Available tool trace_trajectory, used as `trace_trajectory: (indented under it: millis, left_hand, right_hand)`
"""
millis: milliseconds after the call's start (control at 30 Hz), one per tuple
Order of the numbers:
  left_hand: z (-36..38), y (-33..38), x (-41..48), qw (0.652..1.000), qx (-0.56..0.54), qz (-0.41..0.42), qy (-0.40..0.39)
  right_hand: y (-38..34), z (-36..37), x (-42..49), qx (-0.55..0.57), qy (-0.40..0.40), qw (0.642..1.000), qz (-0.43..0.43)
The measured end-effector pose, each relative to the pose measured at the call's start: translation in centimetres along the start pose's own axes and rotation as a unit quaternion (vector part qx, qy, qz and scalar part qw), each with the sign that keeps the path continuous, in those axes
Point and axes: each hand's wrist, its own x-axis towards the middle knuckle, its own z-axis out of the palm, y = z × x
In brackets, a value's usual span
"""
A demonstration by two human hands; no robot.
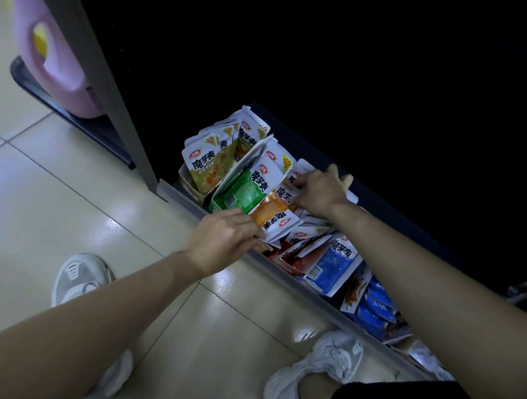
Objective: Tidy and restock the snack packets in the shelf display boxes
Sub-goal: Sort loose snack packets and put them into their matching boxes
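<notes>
A person crouches at a low shelf whose front rail runs from 11 o'clock to 5 o'clock across the view. Near the middle of that row lies a stack of orange packets, and both hands are on it. The left grip, at 8 o'clock of the stack, has its fingers curled round the near end of the orange packets and grasps them. The right grip, at 2 o'clock of the stack, pinches the far ends of the same packets between its fingertips and thumb.

Just at 11 o'clock of the orange packets, green packets stand tilted in a white-walled display box. Further along at 11 o'clock, olive packets stand in a cardboard display box. At 5 o'clock of the orange stack, red packets lie loose and overlapping, and a blue packet lies on top just beyond them, with more blue ones further on at 5 o'clock.

On the tiled floor, one white shoe sits at 8 o'clock of the left grip. Another shoe sits at 6 o'clock, close to the shelf rail. The upper shelf space is too dark to read.
</notes>
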Motion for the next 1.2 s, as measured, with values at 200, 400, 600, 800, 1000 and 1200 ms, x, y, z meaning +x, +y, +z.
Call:
trace_trajectory:
  millis: [200, 400, 600, 800, 1000, 1200]
  left_hand:
    - [-0.1, 0.3, 0.4, 1.000, 0.006, 0.002, 0.020]
    - [0.2, 0.3, 0.6, 0.999, 0.030, 0.011, 0.043]
    - [0.4, 0.1, 0.7, 0.998, 0.052, 0.007, 0.024]
    - [0.6, 0.6, 0.5, 0.995, 0.027, -0.089, 0.037]
    - [0.5, 2.1, 2.8, 0.956, -0.019, -0.273, 0.105]
    - [-1.9, 0.6, 4.9, 0.971, -0.139, -0.193, -0.006]
  right_hand:
    - [-0.4, 1.0, 0.5, 0.005, 0.118, 0.993, 0.011]
    - [1.8, 0.6, -1.2, 0.197, 0.115, 0.967, -0.110]
    - [3.4, -1.8, -4.6, 0.252, 0.069, 0.936, -0.237]
    - [4.3, -0.8, -7.0, 0.191, -0.012, 0.937, -0.294]
    - [2.1, -1.0, -7.9, 0.171, -0.013, 0.952, -0.252]
    - [0.2, 0.2, -7.5, 0.115, 0.106, 0.969, -0.192]
